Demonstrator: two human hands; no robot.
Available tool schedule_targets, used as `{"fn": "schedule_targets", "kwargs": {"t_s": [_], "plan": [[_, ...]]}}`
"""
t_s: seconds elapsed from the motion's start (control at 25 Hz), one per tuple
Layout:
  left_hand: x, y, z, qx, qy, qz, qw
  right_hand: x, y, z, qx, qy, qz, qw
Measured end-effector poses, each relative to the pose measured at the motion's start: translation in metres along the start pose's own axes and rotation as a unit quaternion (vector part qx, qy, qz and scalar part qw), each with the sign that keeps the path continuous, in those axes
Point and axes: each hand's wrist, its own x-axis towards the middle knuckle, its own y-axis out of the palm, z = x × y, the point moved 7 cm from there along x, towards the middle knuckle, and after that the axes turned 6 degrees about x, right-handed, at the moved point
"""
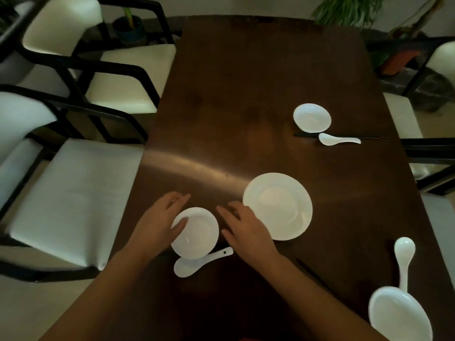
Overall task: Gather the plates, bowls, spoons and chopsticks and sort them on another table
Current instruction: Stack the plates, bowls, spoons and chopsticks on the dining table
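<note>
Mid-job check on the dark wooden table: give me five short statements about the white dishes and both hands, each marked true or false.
1. The left hand touches the small white bowl nearest the person. True.
2. The right hand holds a pair of chopsticks. False: its fingers lie relaxed beside the large white round plate, holding nothing.
3. A white ceramic spoon lies partly under that small bowl's near edge. True.
4. The far white bowl is stacked on the large plate. False: it sits apart on the dark wooden table, further away.
5. Dark chopsticks lie by the far bowl. True.
</note>
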Motion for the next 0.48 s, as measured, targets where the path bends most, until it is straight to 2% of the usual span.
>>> {"fn": "schedule_targets", "kwargs": {"t_s": [0.12, 0.2, 0.28, 0.48], "plan": [[-0.035, 0.032, 0.018, -0.051, -0.006, 0.109, 0.993, 0.002, 0.036, 0.006, -0.01, 0.03, 0.069, 0.997], [-0.051, 0.049, 0.019, -0.092, 0.001, 0.135, 0.987, 0.002, 0.053, 0.0, 0.01, 0.08, 0.108, 0.991], [-0.056, 0.057, 0.016, -0.127, 0.0, 0.118, 0.985, 0.003, 0.063, -0.002, 0.048, 0.111, 0.116, 0.986], [-0.05, 0.054, 0.011, -0.151, -0.007, 0.046, 0.987, 0.005, 0.057, -0.002, 0.148, 0.18, 0.041, 0.972]]}}
